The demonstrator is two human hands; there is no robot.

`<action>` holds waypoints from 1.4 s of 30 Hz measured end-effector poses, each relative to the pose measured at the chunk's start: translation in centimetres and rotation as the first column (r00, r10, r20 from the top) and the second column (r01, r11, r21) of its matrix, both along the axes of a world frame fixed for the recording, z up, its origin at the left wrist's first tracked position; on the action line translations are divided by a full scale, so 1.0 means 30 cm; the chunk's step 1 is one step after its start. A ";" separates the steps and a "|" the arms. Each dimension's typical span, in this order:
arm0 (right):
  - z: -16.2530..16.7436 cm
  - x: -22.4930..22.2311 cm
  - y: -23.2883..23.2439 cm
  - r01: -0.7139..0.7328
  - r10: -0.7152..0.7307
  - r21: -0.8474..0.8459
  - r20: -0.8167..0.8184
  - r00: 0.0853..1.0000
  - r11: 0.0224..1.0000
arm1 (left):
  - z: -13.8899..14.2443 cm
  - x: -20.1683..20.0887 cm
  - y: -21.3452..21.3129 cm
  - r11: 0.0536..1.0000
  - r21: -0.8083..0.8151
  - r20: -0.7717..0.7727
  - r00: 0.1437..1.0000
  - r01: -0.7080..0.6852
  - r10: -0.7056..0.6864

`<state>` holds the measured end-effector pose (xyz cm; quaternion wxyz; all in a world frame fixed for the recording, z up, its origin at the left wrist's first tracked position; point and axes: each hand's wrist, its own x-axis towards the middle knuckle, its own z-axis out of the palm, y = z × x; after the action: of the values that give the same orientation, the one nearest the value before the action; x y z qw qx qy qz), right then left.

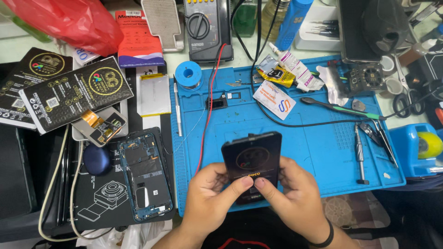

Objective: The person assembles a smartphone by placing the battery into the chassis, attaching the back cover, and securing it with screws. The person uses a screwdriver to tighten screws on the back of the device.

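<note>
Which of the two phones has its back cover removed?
The blue-framed phone on the black mat, left of both hands; its insides are exposed. The held black phone is closed.

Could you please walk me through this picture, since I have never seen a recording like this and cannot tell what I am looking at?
There is no machine here: a camera worn on a person's head looks down at their own two bare hands over a cluttered workbench. The left hand and right hand together hold a flat black smartphone-shaped panel, thumbs pressed on its lower end. Under it lies a blue rubber work mat. On the mat rest a blue spool of solder wire, metal tweezers and a red wire. Left of the mat lies an opened phone frame with bare inner parts; at the top stands a black dial meter.
</note>
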<state>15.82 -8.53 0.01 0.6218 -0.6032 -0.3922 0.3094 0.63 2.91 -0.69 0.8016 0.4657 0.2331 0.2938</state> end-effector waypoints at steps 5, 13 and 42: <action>0.008 -0.027 0.008 0.009 -0.012 -0.029 -0.109 0.994 1.000 | -0.001 0.015 -0.004 0.994 -0.106 0.052 0.998 -0.033 0.038; 0.007 -0.012 -0.010 -0.206 0.226 0.107 -0.216 0.950 0.973 | 0.092 0.008 -0.051 0.895 0.441 -0.086 0.996 0.061 -0.026; 0.031 0.018 -0.026 -0.435 0.458 0.287 -0.812 0.362 0.853 | 0.178 0.066 0.074 0.992 0.123 -0.042 0.998 0.041 -0.036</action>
<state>16.36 -9.31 0.94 0.6307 -0.2312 -0.1823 0.7181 2.62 5.12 4.64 0.7719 0.5245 0.2214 0.2827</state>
